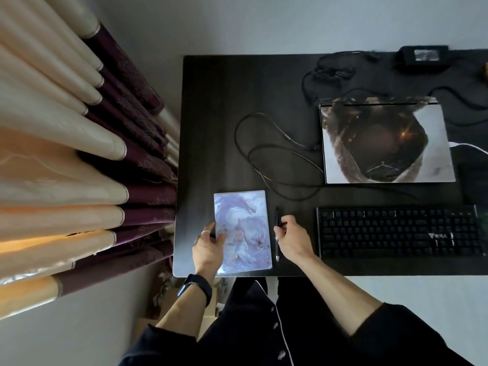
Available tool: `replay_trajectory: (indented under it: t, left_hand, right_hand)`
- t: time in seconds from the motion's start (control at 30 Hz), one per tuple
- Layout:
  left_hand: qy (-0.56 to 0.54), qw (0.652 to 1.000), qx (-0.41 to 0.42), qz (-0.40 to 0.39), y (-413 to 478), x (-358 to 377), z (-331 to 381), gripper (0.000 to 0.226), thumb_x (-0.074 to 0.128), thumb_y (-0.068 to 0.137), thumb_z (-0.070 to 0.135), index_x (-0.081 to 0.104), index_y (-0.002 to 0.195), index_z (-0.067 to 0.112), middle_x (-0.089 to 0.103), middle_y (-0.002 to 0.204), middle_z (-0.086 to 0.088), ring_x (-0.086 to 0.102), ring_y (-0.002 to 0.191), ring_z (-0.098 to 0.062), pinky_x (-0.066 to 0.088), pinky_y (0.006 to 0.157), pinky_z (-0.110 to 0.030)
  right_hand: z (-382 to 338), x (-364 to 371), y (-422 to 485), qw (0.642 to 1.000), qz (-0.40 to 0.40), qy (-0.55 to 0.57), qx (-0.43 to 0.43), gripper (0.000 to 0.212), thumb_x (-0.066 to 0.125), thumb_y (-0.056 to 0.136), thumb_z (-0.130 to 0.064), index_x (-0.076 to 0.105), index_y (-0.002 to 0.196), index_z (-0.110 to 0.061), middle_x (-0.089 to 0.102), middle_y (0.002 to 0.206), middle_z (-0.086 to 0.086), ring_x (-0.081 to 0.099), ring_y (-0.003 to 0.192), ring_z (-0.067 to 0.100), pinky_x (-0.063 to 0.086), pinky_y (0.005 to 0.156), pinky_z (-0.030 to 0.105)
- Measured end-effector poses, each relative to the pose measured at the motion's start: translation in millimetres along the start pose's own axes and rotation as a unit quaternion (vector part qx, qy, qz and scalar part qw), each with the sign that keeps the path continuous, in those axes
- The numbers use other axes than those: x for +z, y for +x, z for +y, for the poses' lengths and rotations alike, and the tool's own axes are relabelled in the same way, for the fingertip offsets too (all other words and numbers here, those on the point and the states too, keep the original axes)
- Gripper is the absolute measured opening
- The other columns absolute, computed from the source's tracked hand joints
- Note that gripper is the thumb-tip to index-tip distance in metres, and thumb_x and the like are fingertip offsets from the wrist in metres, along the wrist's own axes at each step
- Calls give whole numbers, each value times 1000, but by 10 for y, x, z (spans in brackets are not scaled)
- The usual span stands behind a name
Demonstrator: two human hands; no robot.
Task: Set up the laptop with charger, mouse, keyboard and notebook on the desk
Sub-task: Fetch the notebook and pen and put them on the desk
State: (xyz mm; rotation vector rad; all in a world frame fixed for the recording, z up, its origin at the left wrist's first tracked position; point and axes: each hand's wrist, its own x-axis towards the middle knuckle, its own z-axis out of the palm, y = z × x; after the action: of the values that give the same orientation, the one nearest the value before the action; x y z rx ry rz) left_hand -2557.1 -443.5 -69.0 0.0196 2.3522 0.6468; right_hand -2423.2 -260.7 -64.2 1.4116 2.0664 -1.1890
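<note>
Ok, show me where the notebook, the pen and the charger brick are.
notebook (245,212), head view, upper part of the illustrated cover.
pen (277,215), head view, upper barrel near its far tip.
charger brick (422,55), head view, top face by the label.

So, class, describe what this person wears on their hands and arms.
The left hand has a silver ring on one finger, and a black band with a glossy face circles that wrist. The right hand seems to wear a pale ring too. Both dark sleeves end near the elbows.
</note>
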Motion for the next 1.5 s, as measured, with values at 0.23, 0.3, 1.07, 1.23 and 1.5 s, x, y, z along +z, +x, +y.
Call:
replay_trajectory:
  t: [0.23, 0.3, 1.07, 1.23, 1.5]
  left_hand:
    - [65, 998, 17, -14, 105, -49, 8, 54, 55, 97, 41, 42, 148, 28, 61, 101, -8, 54, 78, -17, 42, 75, -26]
    - [76, 997, 22, -16, 118, -50, 34, 55, 54, 98, 41, 41, 149, 29, 62, 103, -9, 53, 73, -14, 41, 73, -24]
    - [135, 991, -7, -14, -26, -24, 132, 55, 44, 101, 45, 25, 153, 41, 46, 134, -14, 50, 64, -11, 45, 77, -31]
    - [131, 991, -11, -14, -53, -5, 139, 54, 43, 102, 40, 25, 153, 38, 44, 135, -15, 55, 70, -19, 49, 82, -34]
    - [128, 991, -49, 4, -269, 163, 285, 65, 44, 96, 22, 18, 156, 28, 34, 141, -13, 44, 124, -36, 40, 107, -45]
  right_hand:
    - [84, 50, -1, 998, 55, 38, -13, 24, 66, 94, -28, 61, 113, -16, 65, 102, -2, 62, 98, 21, 43, 80, 30]
    - [99, 47, 6, 997, 57, 52, -17, 25, 66, 94, -27, 60, 115, -16, 67, 96, -4, 63, 94, 20, 44, 78, 29]
    - [137, 124, -53, 994, 73, 76, -28, 31, 64, 95, -36, 59, 120, -20, 68, 93, -7, 59, 81, 12, 41, 74, 26]
    - [139, 111, -86, 995, 64, 68, -31, 31, 63, 95, -36, 59, 121, -21, 66, 90, -9, 57, 82, 12, 41, 76, 26]
    - [385, -345, -284, 988, 55, 123, -74, 26, 62, 95, -29, 62, 121, -24, 69, 91, -10, 65, 83, 4, 46, 78, 17]
